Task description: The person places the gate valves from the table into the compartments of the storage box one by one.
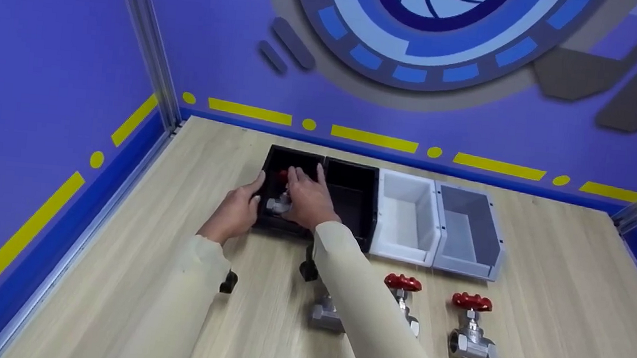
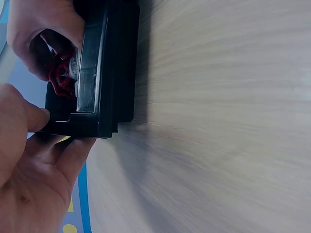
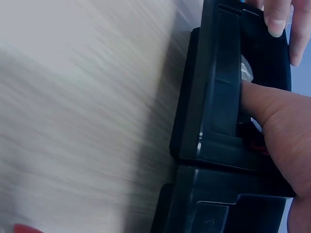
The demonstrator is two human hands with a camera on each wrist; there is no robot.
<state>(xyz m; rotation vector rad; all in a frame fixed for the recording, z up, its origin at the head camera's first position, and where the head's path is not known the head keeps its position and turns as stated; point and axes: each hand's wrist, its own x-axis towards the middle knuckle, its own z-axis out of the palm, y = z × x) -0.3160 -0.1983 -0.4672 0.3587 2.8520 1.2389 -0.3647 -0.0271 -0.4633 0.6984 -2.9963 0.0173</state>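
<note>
A metal gate valve point(image 1: 277, 205) with a red handwheel point(image 2: 60, 80) lies in the leftmost black bin point(image 1: 282, 227). My right hand point(image 1: 312, 200) reaches into this bin and holds the valve, partly hiding it. Seen from the right wrist, the right thumb point(image 3: 265, 99) goes down inside the front wall, next to a bit of metal. My left hand point(image 1: 237, 209) pinches the bin's left wall, its thumb over the rim and its fingers outside, as the left wrist view shows.
To the right, in one row, stand a second black bin point(image 1: 353, 205), a white bin point(image 1: 404, 218) and a grey bin point(image 1: 466, 235). In front of them are more red-wheeled valves: one at right point(image 1: 472, 342), one point(image 1: 402, 296) partly behind my right sleeve, and a metal valve body point(image 1: 325, 316) left of that sleeve.
</note>
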